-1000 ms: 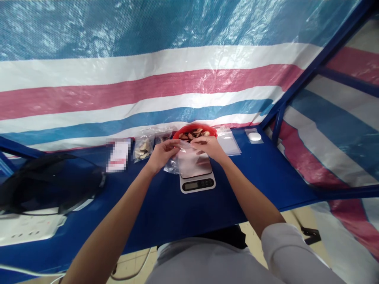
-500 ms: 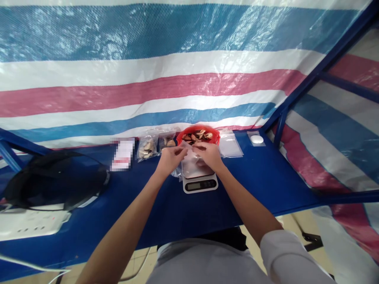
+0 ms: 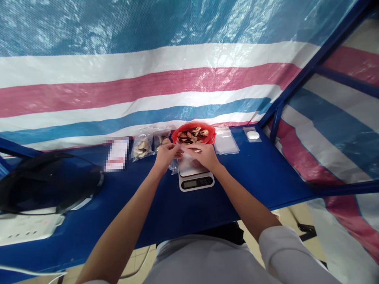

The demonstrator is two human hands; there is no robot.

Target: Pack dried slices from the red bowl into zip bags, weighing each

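Observation:
Between my two hands is a clear plastic bag [image 3: 188,158], held above a white digital scale [image 3: 196,183]. My left hand [image 3: 166,156] pinches the bag's upper left edge, its fingers closed. My right hand [image 3: 205,155] grips the bag's upper right side, fingers bent together. Just behind them stands a red basket [image 3: 213,135] of dried brown-and-pale slices [image 3: 194,135]. Left of my left hand lie a filled clear bag of slices [image 3: 142,148] and another filled bag [image 3: 161,142]. Part of a further clear bag [image 3: 174,167] shows beside the scale's left edge.
Flat clear bags [image 3: 226,141] lie right of the basket, and a white rounded object [image 3: 253,135] farther right. At left are a blurred-out white card or phone [image 3: 117,154], a black round-rimmed item [image 3: 50,181] and a white power strip [image 3: 29,227]. Blue frame bars [image 3: 276,122] rise at right.
The camera view has shifted slightly, so the table things sit a little farther left. Both hands stay on the bag; my right hand has moved slightly across it.

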